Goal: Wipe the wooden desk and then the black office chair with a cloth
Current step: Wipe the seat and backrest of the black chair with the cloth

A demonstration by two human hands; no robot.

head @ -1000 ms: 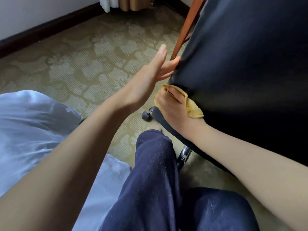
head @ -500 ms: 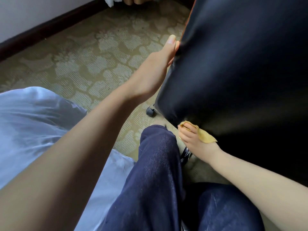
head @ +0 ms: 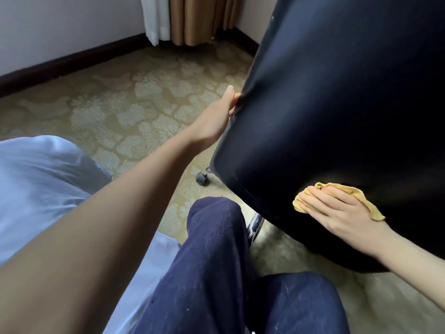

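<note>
The back of the black office chair (head: pixel 332 112) fills the right of the view. My left hand (head: pixel 216 116) holds its left edge, thumb on the near face and fingers hidden round the rim. My right hand (head: pixel 337 210) lies flat with straight fingers on a yellow cloth (head: pixel 354 191), pressing it against the lower part of the chair back. The wooden desk is out of sight.
A chair caster (head: pixel 202 178) and a chrome base leg (head: pixel 255 225) stand on the patterned carpet (head: pixel 134 109). My knees in dark trousers (head: pixel 216 261) are just below the chair. White bedding (head: pixel 41 189) lies at left. Curtains (head: pixel 190 18) hang in the far corner.
My right hand slid the cloth down the chair's left edge and then to the right across its lower back. The left hand moved up and took the chair's edge.
</note>
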